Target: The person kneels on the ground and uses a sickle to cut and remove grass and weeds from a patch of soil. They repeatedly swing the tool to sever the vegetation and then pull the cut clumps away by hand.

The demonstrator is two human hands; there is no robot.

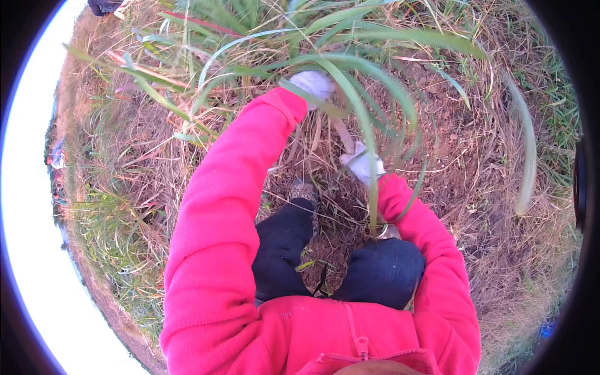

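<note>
My left hand, in a white glove, is closed around a clump of long green grass at the top middle. The leaves arch out to the right and hang down, some blurred. Lower and to the right, my right hand, also gloved in white, is close to the ground near the base of the clump. A narrow greyish-brown strip runs up from its fingers. Whether this is a tool's blade or a dry stalk is unclear. One hanging leaf crosses in front of the right glove.
Bare reddish soil strewn with dry stalks lies to the right. A muddy boot stands below my hands, between my bent knees. More tall grass grows ahead. Part of a person shows at the upper left edge.
</note>
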